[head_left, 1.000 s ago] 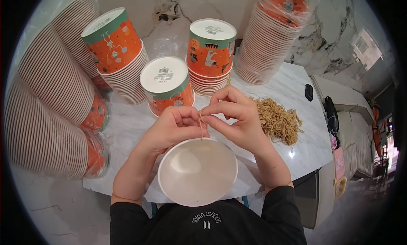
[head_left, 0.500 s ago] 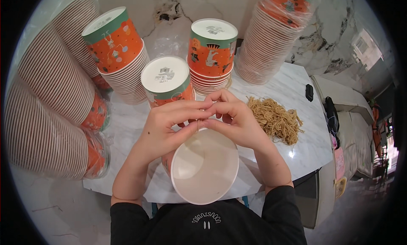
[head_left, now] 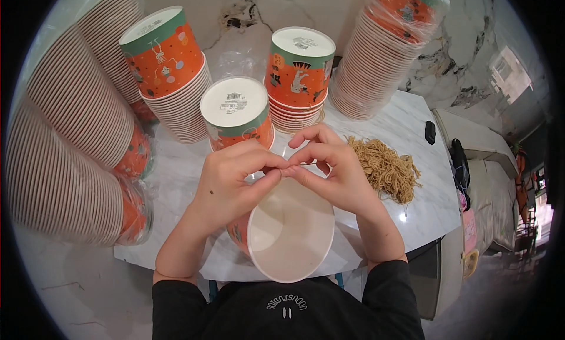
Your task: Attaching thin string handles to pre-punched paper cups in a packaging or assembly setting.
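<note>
left hand [head_left: 231, 178], right hand [head_left: 336, 174] above tub [head_left: 294, 240], lettered shirt [head_left: 287, 316]

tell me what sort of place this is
Probably a home living area used for handwork: a white marble-patterned table bears a tangled heap of tan string and upside-down orange-and-green paper buckets, and what looks like a pale cushioned sofa stands to the right.

Open tub [head_left: 292, 237]: wht inside, orange outside. Upturned tubs [head_left: 299, 72]: orange w/ grn band, wht base & grey figs. Cord pile [head_left: 386, 168]: tan. Tabletop [head_left: 412, 131]: wht w/ grey veins. Shirt [head_left: 247, 313]: blk w/ wht print.
</note>
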The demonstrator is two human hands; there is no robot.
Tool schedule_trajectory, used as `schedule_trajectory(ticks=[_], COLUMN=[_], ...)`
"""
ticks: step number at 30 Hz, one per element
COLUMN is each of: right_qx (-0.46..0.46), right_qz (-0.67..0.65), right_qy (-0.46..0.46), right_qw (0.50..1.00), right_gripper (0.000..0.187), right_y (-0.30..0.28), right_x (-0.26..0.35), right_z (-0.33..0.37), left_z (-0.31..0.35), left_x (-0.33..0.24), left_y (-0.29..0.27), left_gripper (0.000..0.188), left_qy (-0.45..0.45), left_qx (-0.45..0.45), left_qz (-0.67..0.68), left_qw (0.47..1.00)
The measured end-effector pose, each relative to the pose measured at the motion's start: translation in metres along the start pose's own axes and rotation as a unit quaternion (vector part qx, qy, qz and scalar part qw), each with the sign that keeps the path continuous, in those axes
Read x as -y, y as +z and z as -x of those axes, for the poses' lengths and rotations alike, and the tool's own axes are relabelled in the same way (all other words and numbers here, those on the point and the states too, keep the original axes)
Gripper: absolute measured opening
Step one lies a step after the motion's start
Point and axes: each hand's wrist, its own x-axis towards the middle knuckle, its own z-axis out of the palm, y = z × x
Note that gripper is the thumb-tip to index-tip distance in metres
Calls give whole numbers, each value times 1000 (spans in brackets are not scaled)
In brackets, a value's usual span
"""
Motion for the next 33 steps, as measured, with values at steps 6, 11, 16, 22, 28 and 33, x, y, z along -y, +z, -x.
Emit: schedule_trajectory(ticks=[6, 11, 16, 22, 28, 33], right_qx=[1, 16, 37, 18, -77, -127], right_qz=[-55, -72, -86, -76, 75, 180], right_qy=[27, 47, 58, 23, -130, -192], right_qw=[998, 996, 994, 997, 986, 956], right_gripper=[10, 7, 7, 7, 19, 26], right_y=[-3, -7, -4, 0, 11, 17], right_x=[1, 1, 11, 16, 21, 30], right_z=[1, 2, 4, 10, 15, 20], left_z=[0, -1, 3, 4, 2, 2], left_x=[0, -4, 7, 2, 8, 13], left_y=[2, 2, 3, 9, 3, -1], left_gripper=[17, 13, 9, 1, 11, 11], left_qy=[50, 20, -49, -244, -307, -345], left_qx=[-14, 27, 67, 94, 123, 157], left_qz=[17, 57, 164, 424, 473, 508], left_qw=[999, 998, 983, 867, 817, 773])
